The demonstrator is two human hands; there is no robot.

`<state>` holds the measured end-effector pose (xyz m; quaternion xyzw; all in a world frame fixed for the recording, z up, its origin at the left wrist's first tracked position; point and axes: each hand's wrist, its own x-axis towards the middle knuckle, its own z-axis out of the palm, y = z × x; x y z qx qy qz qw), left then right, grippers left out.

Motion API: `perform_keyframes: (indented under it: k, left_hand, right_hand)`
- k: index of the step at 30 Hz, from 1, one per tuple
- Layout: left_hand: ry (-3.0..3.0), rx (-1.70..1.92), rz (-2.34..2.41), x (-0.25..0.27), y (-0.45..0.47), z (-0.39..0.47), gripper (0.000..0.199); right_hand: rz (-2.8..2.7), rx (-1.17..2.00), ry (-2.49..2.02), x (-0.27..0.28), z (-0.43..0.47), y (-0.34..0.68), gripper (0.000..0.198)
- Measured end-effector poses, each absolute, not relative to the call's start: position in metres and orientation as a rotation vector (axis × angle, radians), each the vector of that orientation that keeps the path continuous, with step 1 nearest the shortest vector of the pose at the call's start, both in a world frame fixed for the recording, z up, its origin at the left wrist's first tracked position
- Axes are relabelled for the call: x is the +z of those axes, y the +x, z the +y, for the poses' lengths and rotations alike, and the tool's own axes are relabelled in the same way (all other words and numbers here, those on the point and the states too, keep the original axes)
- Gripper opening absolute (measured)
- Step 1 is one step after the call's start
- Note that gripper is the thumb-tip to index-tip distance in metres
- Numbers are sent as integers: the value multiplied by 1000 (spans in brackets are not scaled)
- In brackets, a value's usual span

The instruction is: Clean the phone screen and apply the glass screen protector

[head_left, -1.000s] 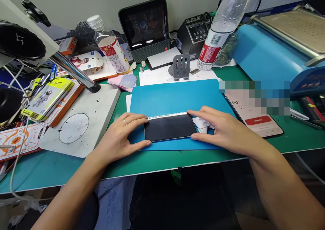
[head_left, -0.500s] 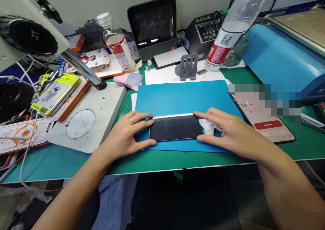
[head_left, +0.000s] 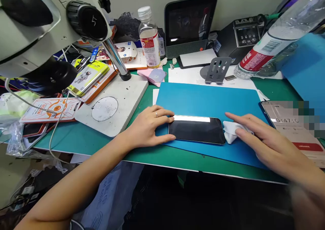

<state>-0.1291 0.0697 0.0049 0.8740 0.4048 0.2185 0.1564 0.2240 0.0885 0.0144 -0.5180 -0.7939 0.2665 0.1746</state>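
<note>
A dark-screened smartphone (head_left: 195, 130) lies flat on the blue mat (head_left: 198, 98), with a bright reflection along its far edge. My left hand (head_left: 152, 126), a ring on one finger, grips the phone's left end, fingers at the far corner and thumb at the near one. Just right of the phone sits a crumpled white wipe (head_left: 230, 131). My right hand (head_left: 264, 138) is over the wipe's right side, its thumb and index finger spread apart; whether the thumb touches the wipe I cannot tell.
A microscope (head_left: 50, 30) on a pale base (head_left: 134, 101) rises at the left, beside stacked boxes (head_left: 88, 77). Behind the mat are a bottle (head_left: 149, 43), a smart display (head_left: 190, 26) and a grey phone stand (head_left: 218, 70). Another phone (head_left: 291, 121) showing a timer lies right.
My right hand has let go of the phone's right end and moved right to the white wipe. My left hand stays on the phone. The whole view has shifted left.
</note>
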Motion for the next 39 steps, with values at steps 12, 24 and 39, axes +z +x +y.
perform_keyframes:
  k: [12, 24, 39]
  left_hand:
    - [2327, 609, 1210, 7, -129, 70, 52]
    - [2386, 593, 1123, 9, -139, 70, 84]
    - [2475, 539, 1212, 11, -125, 76, 67]
  right_hand:
    - [-2461, 521, -1007, 35, 84, 137, 16]
    - [-2577, 412, -929, 57, 136, 116, 20]
    - [-2439, 538, -828, 42, 156, 123, 19]
